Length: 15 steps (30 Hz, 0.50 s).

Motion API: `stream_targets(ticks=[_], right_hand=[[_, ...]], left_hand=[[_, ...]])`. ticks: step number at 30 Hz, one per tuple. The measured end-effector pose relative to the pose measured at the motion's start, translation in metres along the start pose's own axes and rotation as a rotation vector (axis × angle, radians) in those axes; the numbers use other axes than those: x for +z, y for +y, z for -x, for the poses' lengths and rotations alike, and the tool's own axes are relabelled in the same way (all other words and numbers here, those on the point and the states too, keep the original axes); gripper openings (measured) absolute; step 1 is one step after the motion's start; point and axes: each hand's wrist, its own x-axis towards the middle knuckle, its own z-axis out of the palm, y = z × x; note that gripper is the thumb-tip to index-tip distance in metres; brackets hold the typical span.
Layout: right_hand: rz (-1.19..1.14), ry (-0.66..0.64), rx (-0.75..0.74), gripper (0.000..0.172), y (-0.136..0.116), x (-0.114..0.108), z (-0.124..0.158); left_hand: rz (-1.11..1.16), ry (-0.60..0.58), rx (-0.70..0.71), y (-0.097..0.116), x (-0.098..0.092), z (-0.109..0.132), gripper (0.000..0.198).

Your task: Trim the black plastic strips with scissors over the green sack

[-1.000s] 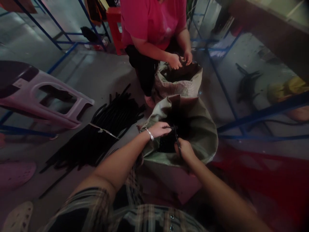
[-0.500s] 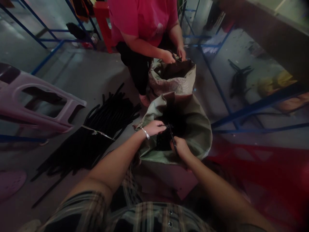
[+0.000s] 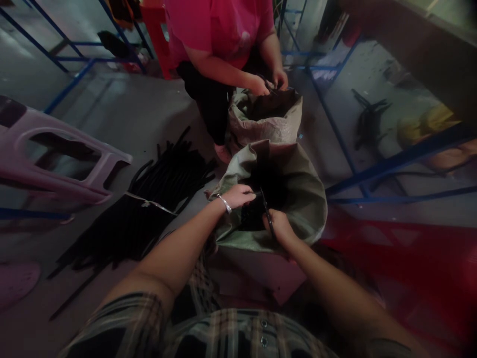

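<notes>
Head view, single frame. The left hand (image 3: pixel 234 197) sits just right of centre, at the mouth of a green woven sack (image 3: pixel 307 209), with a silver bangle (image 3: pixel 224 203) on the wrist. Its fingers (image 3: pixel 249 193) lie together, extended toward a bundle of black rubber strips (image 3: pixel 253 216) inside the sack; contact is hard to confirm in the shadow. The right hand (image 3: pixel 279 228) is just below and right of the left, fingers (image 3: pixel 272 220) curled closed around dark scissors (image 3: pixel 266 211), blades upward, beside the bundle. The sack rests on a flattened pinkish carton (image 3: pixel 253 278) at lower centre. A plaid shirt (image 3: pixel 238 333) fills the bottom edge.

Upper centre: a co-worker in a pink T-shirt (image 3: pixel 216 30) crouches with both hands (image 3: pixel 270 82) at the mouth of a second woven sack (image 3: pixel 264 119); the fingers there are bunched on something dark. Left of centre, loose black strips (image 3: pixel 169 181) lie on the concrete floor (image 3: pixel 130 109), and a white tie (image 3: pixel 151 203) crosses them. Farther left, a lilac plastic stool (image 3: pixel 55 154) lies on its side. Blue metal rack frames (image 3: pixel 335 129) stand at right.
</notes>
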Motion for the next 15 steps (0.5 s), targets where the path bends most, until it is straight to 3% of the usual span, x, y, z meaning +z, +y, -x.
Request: stream_targets(ticks=[6,15], right_hand=[[0.016,-0.017,0.051,0.019,0.0004,-0.0044,-0.0034],[0.038,-0.166,-0.059,0.011,-0.0082,0.0007,0.0040]], left_hand=[[0.067,0.020,-0.063,0.0049,-0.0020,0.0006,0.020],[0.158,-0.016,-0.068,0.0092,0.0001,0.0022,0.019]])
